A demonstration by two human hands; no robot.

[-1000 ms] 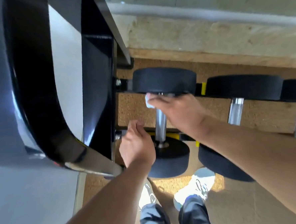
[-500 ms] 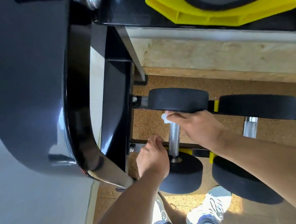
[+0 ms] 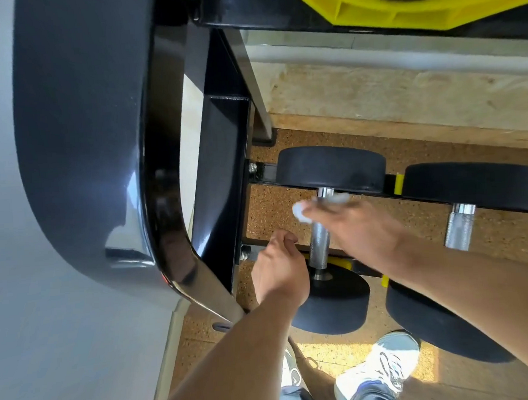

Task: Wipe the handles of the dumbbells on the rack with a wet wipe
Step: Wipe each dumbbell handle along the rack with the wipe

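Since half a second ago the right hand (image 3: 355, 228), pinching the wet wipe (image 3: 300, 211), has loosened off the frame-centre dumbbell handle (image 3: 319, 242), while the left hand (image 3: 278, 271) stays loosely curled, holding nothing.

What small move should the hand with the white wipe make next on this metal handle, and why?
Probably slide the right hand with the white wet wipe down the knurled steel handle toward the near black rubber weight. The wipe sits at the handle's far end; the lower part lies bare.
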